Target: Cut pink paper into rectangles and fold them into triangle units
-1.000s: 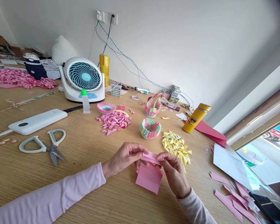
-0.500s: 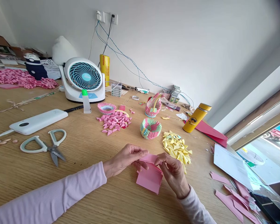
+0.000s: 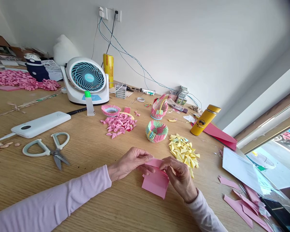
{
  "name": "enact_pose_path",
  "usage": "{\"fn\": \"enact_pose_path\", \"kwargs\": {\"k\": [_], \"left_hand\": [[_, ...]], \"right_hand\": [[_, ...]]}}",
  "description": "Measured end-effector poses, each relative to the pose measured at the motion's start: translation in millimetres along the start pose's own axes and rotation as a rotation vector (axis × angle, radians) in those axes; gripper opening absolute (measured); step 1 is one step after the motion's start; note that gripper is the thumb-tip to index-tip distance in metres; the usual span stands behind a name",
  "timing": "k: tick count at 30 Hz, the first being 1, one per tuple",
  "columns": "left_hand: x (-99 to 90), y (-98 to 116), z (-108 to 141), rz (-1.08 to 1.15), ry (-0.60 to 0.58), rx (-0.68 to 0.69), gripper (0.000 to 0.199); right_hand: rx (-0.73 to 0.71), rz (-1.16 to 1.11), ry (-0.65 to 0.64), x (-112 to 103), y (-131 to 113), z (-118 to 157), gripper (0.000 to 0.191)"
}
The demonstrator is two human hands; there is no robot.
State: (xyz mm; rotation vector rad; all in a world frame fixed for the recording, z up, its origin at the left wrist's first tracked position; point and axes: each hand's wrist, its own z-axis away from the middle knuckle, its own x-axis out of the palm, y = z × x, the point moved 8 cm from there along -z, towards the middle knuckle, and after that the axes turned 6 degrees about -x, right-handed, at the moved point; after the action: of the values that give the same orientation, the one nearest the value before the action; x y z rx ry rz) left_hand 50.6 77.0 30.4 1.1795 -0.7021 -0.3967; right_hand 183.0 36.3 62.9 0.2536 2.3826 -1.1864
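A small folded strip of pink paper (image 3: 155, 162) is held between my two hands, just above the wooden table. My left hand (image 3: 132, 162) pinches its left end between thumb and fingers. At the other end, my right hand (image 3: 180, 175) grips it with thumb and forefinger. Below lie squares of pink paper (image 3: 156, 184) in a loose stack, partly covered by my fingers. Folded yellow paper pieces (image 3: 183, 151) are heaped just beyond my right hand. A woven-looking bowl of pink, green and yellow folded paper (image 3: 156, 131) stands ahead of my hands.
Open scissors (image 3: 49, 149) and a white power bank (image 3: 41, 124) lie at left. Behind them stand a glue bottle (image 3: 89, 103) and a fan (image 3: 87, 79). Folded pink pieces (image 3: 118, 125) form a heap near the middle. A yellow flask (image 3: 205, 120) and paper scraps (image 3: 239, 206) are at right.
Both hands keep their hold on the folded pink paper with almost no movement. The whole view has shifted slightly.
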Motion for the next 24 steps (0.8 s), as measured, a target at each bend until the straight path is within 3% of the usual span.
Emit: {"fn": "enact_pose_path", "kwargs": {"k": [2,6,12,17,21,24], "left_hand": [[-1.9,0,-1,-0.013,0.004,0.005,0.041],[-2.2,5,0,-0.046,0.004,0.041,0.043],[1.7,11,1,-0.137,0.046,0.068,0.047],[1.7,10,2,-0.106,0.053,0.060,0.044],[-3.9,5,1,0.071,0.051,0.004,0.034],[-8.4,-2,-1,0.225,0.072,-0.079,0.031]], "right_hand": [[0.109,-0.112,-0.005,1,7,2,0.019],[0.342,-0.350,0.102,0,21,5,0.035],[0.506,-0.320,0.030,14,21,1,0.041],[0.486,-0.352,0.068,12,19,1,0.038],[0.401,-0.562,0.144,8,15,0,0.037],[0.282,-0.513,0.132,3,8,-7,0.032]]}}
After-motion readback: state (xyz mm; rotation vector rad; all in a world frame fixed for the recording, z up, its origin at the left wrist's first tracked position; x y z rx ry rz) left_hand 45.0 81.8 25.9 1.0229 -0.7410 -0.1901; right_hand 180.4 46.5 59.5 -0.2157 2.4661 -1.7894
